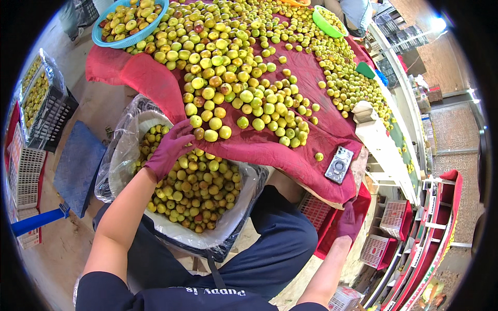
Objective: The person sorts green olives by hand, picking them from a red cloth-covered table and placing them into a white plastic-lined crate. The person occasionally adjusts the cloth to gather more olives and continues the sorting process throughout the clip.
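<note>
My left hand point(171, 149), in a purple glove, has its fingers apart at the edge of the red cloth point(249, 149), beside the nearest green jujube-like fruits point(211, 135). Below it, a plastic-lined crate point(155, 116) between my knees holds many of the same fruits. My right hand point(349, 221), also gloved, is low at the right, by the cloth-covered table corner and over a red-lined crate point(327, 245); its fingers are partly hidden, so what it holds cannot be told. A phone point(339, 165) lies on the cloth near that corner, with one loose fruit point(319, 156) beside it.
A blue basket point(146, 37) of fruit stands at the table's far left, a green bowl point(327, 24) farther back. Lined crates point(50, 116) and a blue board point(79, 167) stand at left. White sorting machinery point(383, 155) runs along the right, near more crates point(393, 219). Another person point(356, 15) sits beyond.
</note>
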`<state>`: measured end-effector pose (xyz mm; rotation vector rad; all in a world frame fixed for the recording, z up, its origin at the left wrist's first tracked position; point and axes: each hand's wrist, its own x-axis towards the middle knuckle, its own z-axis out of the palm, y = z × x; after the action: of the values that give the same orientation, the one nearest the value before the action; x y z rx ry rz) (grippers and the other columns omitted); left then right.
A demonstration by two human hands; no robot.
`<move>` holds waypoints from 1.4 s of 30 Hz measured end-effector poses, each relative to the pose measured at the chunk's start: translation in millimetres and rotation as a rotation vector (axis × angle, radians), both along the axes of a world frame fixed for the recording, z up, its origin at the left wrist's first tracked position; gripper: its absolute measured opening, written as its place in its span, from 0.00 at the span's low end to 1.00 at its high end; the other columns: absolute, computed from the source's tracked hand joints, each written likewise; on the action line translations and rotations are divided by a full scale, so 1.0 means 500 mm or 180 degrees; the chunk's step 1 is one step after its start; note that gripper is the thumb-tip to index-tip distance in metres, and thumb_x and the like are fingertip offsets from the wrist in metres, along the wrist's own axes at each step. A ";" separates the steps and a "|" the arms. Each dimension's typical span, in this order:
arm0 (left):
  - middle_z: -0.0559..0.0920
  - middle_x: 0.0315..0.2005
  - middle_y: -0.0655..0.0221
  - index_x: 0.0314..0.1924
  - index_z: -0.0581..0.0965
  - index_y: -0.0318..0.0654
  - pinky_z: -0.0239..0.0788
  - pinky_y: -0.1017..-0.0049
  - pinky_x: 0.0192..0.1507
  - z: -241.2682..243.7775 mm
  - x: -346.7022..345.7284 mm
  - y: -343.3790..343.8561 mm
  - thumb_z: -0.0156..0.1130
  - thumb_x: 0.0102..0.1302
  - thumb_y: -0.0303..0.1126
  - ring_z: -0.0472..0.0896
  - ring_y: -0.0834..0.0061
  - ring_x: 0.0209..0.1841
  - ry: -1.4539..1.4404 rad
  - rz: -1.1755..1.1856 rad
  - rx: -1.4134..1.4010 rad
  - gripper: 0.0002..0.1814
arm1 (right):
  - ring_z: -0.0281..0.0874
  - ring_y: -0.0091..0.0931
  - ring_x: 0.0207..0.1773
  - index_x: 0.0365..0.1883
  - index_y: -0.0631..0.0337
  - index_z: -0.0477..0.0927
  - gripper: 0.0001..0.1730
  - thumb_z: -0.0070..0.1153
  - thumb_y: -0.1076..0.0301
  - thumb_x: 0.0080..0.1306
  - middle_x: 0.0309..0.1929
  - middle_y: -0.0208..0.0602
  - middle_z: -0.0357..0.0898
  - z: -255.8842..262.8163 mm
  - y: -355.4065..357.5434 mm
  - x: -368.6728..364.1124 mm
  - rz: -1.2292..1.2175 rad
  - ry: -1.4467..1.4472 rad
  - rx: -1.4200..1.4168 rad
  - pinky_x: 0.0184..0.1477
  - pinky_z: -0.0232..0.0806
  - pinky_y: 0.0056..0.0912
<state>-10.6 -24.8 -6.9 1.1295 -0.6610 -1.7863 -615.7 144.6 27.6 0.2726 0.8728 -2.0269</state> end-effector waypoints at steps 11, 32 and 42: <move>0.67 0.58 0.74 0.65 0.62 0.55 0.66 0.60 0.54 0.017 0.011 -0.023 0.48 0.70 0.47 0.69 0.71 0.56 0.0887 -0.0069 0.0499 0.25 | 0.62 0.39 0.62 0.62 0.59 0.68 0.35 0.51 0.44 0.64 0.66 0.46 0.58 -0.236 -0.593 0.346 0.2413 0.5506 0.1945 0.62 0.58 0.38; 0.65 0.61 0.75 0.65 0.62 0.62 0.63 0.48 0.49 0.020 0.043 -0.021 0.45 0.67 0.58 0.65 0.65 0.58 0.1025 -0.0243 0.0881 0.28 | 0.45 0.49 0.72 0.60 0.56 0.70 0.32 0.62 0.57 0.58 0.70 0.61 0.42 -0.075 -0.344 0.857 0.3942 0.6419 -0.0508 0.68 0.51 0.41; 0.69 0.57 0.73 0.61 0.67 0.57 0.59 0.46 0.51 0.034 0.052 -0.039 0.49 0.64 0.58 0.66 0.67 0.58 0.0967 -0.0172 0.1113 0.28 | 0.55 0.42 0.67 0.54 0.51 0.75 0.26 0.57 0.51 0.58 0.59 0.40 0.68 -0.080 -0.653 0.891 0.2167 0.7162 -0.0640 0.62 0.56 0.49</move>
<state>15.5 -44.1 10.1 1.0373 -0.2038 -2.1196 -170.1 -182.2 -12.2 -2.4073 1.4601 -0.9478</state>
